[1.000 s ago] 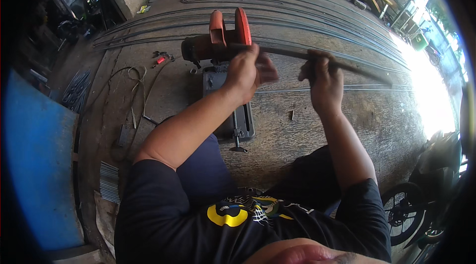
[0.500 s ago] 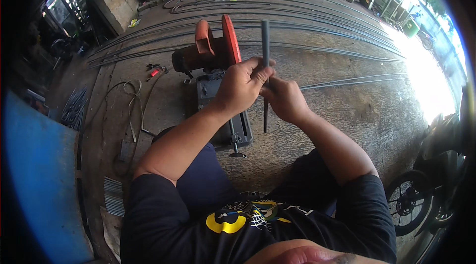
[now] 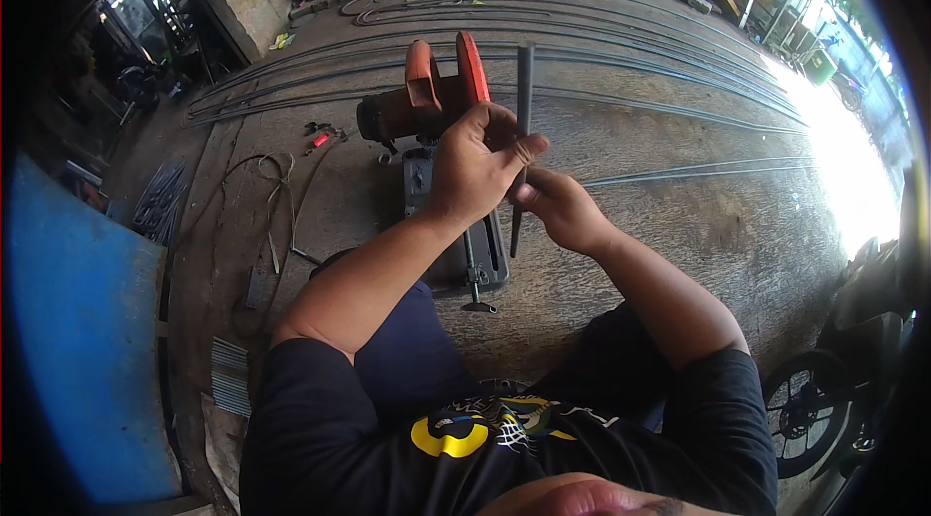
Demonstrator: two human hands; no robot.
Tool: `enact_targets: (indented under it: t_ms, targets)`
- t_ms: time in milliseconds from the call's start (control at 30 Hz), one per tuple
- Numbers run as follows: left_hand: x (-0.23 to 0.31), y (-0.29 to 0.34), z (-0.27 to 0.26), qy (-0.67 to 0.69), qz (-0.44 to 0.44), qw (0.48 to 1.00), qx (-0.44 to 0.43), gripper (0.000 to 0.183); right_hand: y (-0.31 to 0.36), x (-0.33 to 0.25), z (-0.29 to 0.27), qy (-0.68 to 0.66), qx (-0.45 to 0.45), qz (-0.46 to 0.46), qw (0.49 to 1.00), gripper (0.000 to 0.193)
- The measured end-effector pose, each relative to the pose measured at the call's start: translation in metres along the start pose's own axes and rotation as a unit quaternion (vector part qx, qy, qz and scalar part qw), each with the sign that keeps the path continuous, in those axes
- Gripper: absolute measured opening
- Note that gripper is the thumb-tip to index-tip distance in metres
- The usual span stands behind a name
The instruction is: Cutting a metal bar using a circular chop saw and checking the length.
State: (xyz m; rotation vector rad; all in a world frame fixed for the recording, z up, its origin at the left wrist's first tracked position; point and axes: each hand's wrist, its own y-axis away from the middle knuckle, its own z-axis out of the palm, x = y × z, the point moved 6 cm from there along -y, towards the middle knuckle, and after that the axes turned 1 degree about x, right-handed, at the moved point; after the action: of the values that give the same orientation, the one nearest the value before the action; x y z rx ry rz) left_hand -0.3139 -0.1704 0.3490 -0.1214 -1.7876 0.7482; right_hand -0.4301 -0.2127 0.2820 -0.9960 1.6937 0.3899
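Nearly upright in front of me stands a long dark grey metal rod (image 3: 525, 80), narrowing toward its lower end. My left hand (image 3: 465, 167) is closed around its middle, thumb across the front. Just below, my right hand (image 3: 570, 213) is closed on the lower part of the same rod, its fingers partly hidden. Behind the hands sits an orange-red cut-off saw (image 3: 421, 80) with a red blade guard (image 3: 471, 68). Its dark base (image 3: 493, 269) shows below my left forearm, with a clamp screw (image 3: 471, 259) on it.
Several long thin steel bars (image 3: 659, 104) lie across the floor beyond the saw. A cable (image 3: 274, 191), a small red item (image 3: 320, 140) and piles of short rods (image 3: 160, 201) lie at left, near a blue panel (image 3: 78, 341). A motorcycle wheel (image 3: 803, 409) stands at right.
The whole view has shifted, so the surroundings sit further right. My right hand has slid slightly down the rod, and the rod's lower tip leans a little more to the left.
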Motion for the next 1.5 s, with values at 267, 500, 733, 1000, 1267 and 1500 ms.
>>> enact_targets:
  t_ms: [267, 500, 733, 1000, 1267, 1500]
  targets:
    - [-0.03, -0.033, -0.025, 0.049, 0.044, 0.998, 0.015, 0.023, 0.009, 0.018, 0.0, -0.28, 0.023, 0.131, 0.951, 0.031]
    - [-0.052, -0.1, -0.127, -0.216, 0.057, 0.937, 0.269, 0.038, -0.005, 0.064, -0.008, -0.344, 0.086, 0.171, 0.919, 0.033]
    - [-0.125, -0.113, -0.133, -0.116, -0.266, 0.945, 0.152, 0.059, 0.016, 0.184, 0.028, -0.442, 0.208, 0.216, 0.846, 0.034]
    - [-0.128, -0.11, -0.093, 0.065, -0.379, 0.923, -0.018, 0.034, 0.048, 0.262, 0.088, -0.378, 0.134, 0.341, 0.85, 0.038]
    - [-0.136, -0.111, -0.098, 0.111, -0.343, 0.933, 0.021, 0.037, 0.045, 0.268, 0.111, -0.501, 0.053, 0.353, 0.788, 0.037]
    - [-0.137, -0.118, -0.108, 0.108, -0.339, 0.934, 0.023, 0.037, 0.048, 0.264, 0.118, -0.52, 0.012, 0.381, 0.764, 0.036]
